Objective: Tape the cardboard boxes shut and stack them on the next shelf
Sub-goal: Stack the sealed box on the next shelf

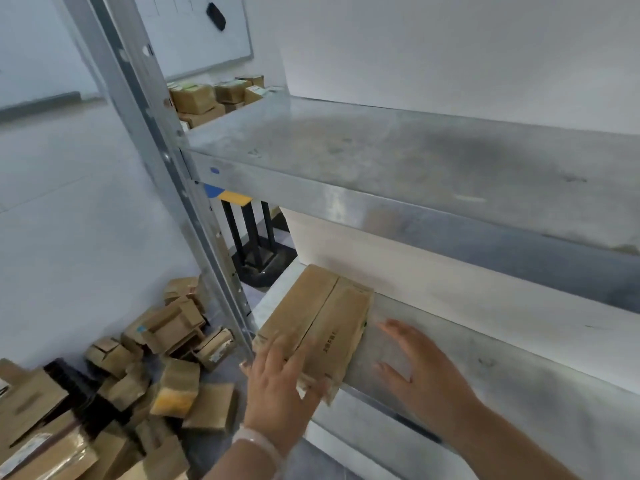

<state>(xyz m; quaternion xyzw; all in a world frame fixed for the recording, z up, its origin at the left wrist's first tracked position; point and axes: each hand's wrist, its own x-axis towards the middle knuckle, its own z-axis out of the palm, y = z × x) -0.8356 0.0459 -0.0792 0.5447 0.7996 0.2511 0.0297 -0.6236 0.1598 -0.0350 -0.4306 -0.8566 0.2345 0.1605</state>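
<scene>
Head cam looks down at a grey metal shelving unit. The upper shelf (381, 150) fills most of the view, and the lower shelf (485, 393) sits underneath it with the upright post (166, 161) on the left. A messy pile of cardboard boxes (138, 375) is on the floor left of the post, and there are more boxes (214, 95) way in the back under a whiteboard (194, 32).

The one that matters is the cardboard box (322, 317) at the front left corner of the lower shelf, just beside the post. It lies flat with the flap seam facing up. The long axis runs front to back, so the far end points at the rear wall and the near end sits at the front edge, maybe hanging over a touch. I can't tell if there's tape on the seam.

The left hand (277, 386) grips the near end of the box. The fingers are over the top and the thumb looks wrapped round the end face, though it's blurry. The right hand (419, 362) is flat and spread wide, holding nothing, palm down over the shelf just to the right of the box. I can't tell if it touches the metal.

Looks like the placing step to me. I'd push it straight back along that long axis until nothing overhangs. The right palm against the side would keep it square to the left edge, so the next box stacks clean.
</scene>
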